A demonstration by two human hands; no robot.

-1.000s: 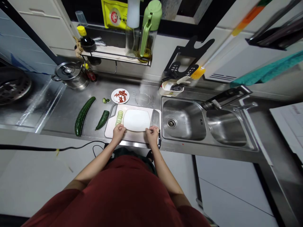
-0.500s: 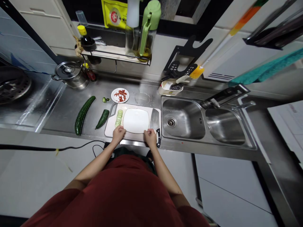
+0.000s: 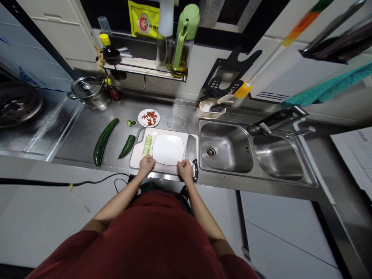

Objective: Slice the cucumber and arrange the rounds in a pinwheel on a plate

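Shirt [image 3: 162,236] of plain dark red cloth, nearest the viewer, with a bare forearm [image 3: 119,203] reaching forward on either side. Both hands are drawn narrow: the left hand [image 3: 147,165] pinches the near left corner of a white plate [image 3: 167,149] between thumb and curled fingers, and the right hand [image 3: 185,169] does the same at the near right corner. The plate, smooth and glossy, is a rounded rectangle with slightly bowed sides, situated over the middle of a pale pink cutting board [image 3: 165,168] with a grey rim and a loop handle at its far left; whether its base lies fully flat cannot be told. On the board to the right of the plate is a knife [image 3: 191,146] with a broad metal blade and a black, riveted handle. To the left, pale green cucumber slices [image 3: 147,145] overlap in a row. Beyond the board's left edge, a cut cucumber [image 3: 127,146] and a longer whole cucumber [image 3: 105,142], dark green and bumpy, lie on the brushed steel counter [image 3: 75,143]. A double-basin metal sink [image 3: 229,159] adjoins at right. Farther back stand a round white dish [image 3: 140,117] bearing small, irregular red pieces [image 3: 150,116] and a lidded steel pot [image 3: 94,101].
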